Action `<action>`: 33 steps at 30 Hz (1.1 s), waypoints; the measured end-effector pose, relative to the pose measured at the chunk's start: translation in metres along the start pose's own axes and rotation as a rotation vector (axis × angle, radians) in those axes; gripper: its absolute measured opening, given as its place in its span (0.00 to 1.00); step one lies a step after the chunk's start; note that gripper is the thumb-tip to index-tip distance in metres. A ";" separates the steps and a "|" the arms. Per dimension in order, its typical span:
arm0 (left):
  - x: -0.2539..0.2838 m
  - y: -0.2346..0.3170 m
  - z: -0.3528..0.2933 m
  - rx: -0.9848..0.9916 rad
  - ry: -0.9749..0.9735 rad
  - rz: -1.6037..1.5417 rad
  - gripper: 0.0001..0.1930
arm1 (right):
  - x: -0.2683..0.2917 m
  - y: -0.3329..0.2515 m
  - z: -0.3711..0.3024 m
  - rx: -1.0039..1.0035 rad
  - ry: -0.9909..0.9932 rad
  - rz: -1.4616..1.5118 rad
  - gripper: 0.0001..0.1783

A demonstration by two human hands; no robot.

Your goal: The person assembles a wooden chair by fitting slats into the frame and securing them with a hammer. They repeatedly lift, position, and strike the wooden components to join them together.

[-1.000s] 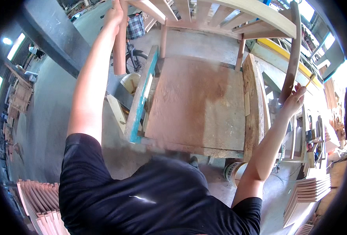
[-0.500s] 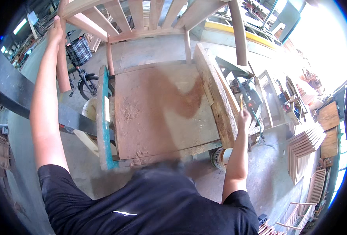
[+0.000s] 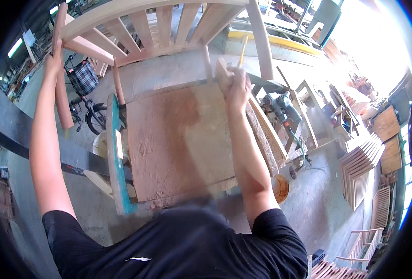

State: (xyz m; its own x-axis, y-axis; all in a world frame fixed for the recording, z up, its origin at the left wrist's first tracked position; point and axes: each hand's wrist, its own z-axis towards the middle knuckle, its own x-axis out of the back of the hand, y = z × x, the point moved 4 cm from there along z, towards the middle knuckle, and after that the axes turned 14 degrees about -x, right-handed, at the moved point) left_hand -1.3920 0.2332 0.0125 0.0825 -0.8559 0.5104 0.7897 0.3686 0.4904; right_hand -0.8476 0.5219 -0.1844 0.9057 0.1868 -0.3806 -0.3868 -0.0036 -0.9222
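Observation:
A pale wooden chair frame [image 3: 143,56] with a slatted panel stands at the far side of a dusty, green-edged workbench [image 3: 164,139]. My left hand [image 3: 53,63] is closed round the rounded post at its left. Over the bench's right side, my right hand [image 3: 238,90] is closed on a thin yellow stick-like tool [image 3: 243,50], pointing up toward the frame. Its exact kind I cannot make out. The frame's right post [image 3: 261,42] stands just beyond that hand. Under my right forearm runs a thick wooden board [image 3: 262,139] along the bench's edge.
A green corded power tool [image 3: 283,107] rests right of the bench, with a round bucket [image 3: 280,188] below. Farther right is a stack of angled wooden parts [image 3: 360,162]. A bicycle with a plaid basket [image 3: 82,79] stands at the left, near a dark beam [image 3: 15,125].
My right hand has moved from the power tool's side up and left toward the frame, carrying the yellow tool. My left hand stays on the post. The whole view has shifted slightly.

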 end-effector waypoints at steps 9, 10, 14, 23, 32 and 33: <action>0.004 0.016 -0.015 0.108 -0.092 -0.017 0.56 | -0.076 -0.019 0.121 0.305 0.117 -0.017 0.17; 0.005 0.017 -0.016 0.110 -0.076 -0.014 0.56 | -0.080 -0.020 0.126 0.300 0.134 -0.003 0.16; 0.009 0.012 -0.012 0.124 -0.089 -0.002 0.57 | -0.097 -0.026 0.139 0.226 0.163 0.015 0.18; 0.008 0.014 -0.006 0.126 -0.077 -0.001 0.58 | -0.112 -0.031 0.148 0.204 0.097 0.104 0.17; -0.002 0.015 0.008 0.125 -0.100 0.009 0.56 | -0.103 -0.024 0.158 -0.060 0.060 0.123 0.16; 0.000 0.011 0.011 0.127 -0.107 0.019 0.56 | -0.102 -0.019 0.157 -0.140 0.047 0.135 0.17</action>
State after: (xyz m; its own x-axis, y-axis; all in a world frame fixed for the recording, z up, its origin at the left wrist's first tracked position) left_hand -1.3906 0.2411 0.0258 0.0266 -0.8074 0.5894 0.7052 0.4331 0.5614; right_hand -0.9597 0.6568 -0.1175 0.8555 0.1295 -0.5014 -0.4803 -0.1632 -0.8618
